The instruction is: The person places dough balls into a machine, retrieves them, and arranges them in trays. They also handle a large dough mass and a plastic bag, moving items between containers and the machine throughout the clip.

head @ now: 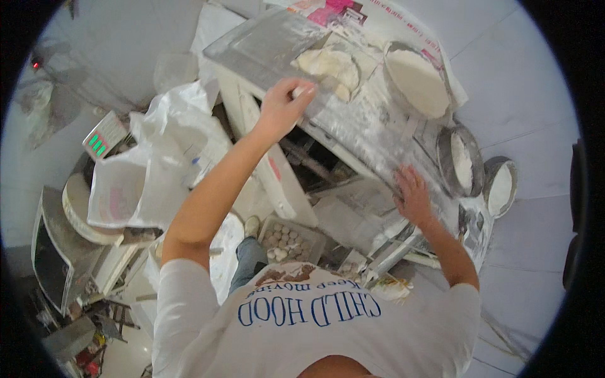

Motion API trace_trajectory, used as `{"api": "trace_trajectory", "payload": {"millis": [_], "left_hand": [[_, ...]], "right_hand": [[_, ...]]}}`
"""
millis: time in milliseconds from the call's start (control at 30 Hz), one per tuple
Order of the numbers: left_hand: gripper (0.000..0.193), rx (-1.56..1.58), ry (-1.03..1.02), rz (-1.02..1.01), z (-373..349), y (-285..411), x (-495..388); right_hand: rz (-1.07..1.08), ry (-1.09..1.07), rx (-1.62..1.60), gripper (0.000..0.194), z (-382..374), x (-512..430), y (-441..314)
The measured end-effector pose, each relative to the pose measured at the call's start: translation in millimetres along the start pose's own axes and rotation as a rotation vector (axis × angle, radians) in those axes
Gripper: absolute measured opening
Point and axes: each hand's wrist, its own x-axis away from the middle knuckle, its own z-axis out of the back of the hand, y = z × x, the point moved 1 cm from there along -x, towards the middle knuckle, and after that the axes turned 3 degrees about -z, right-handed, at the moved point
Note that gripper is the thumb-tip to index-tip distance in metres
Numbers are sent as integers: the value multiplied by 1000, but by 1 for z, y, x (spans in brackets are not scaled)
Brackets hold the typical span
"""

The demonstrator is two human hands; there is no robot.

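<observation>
My left hand (287,109) is raised over the near edge of the floury worktop (373,127), fingers curled around a small white lump (298,91) that looks like dough. Just beyond it, a large slab of pale dough (333,68) lies on the worktop, with smaller pieces at its near side. My right hand (412,193) rests palm down at the worktop's near edge, farther right, its fingers slightly apart and nothing visible in it. To the right of the dough, a large round basin (387,71) holds white flour.
Two smaller bowls (442,151) (489,184) of white powder stand at the worktop's right end. Below, a plastic crate (317,245) contains several round pale balls. White plastic bags (165,123) and a digital scale (105,134) with a green display are at left.
</observation>
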Motion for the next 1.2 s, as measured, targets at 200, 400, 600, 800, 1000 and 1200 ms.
{"api": "trace_trajectory", "payload": {"millis": [200,400,600,800,1000,1200], "left_hand": [[56,-455,-77,-304,-101,-28,-215],[49,-656,-338,-665,-206,-107,-356],[41,-569,-492,-593,-245,-99,-375],[44,-709,-655,-611,-137,-55,-353],[50,-728,-420,-424,-37,-49,-275],[40,-500,84,-231,72,-25,-62]], "right_hand": [[-76,-76,13,78,-4,23,7],[-41,-94,-58,78,-4,21,2],[-45,-97,-49,78,0,23,0],[-69,-118,-48,77,5,26,1],[-54,-70,-28,80,-5,24,4],[-80,20,56,74,-14,24,13]]}}
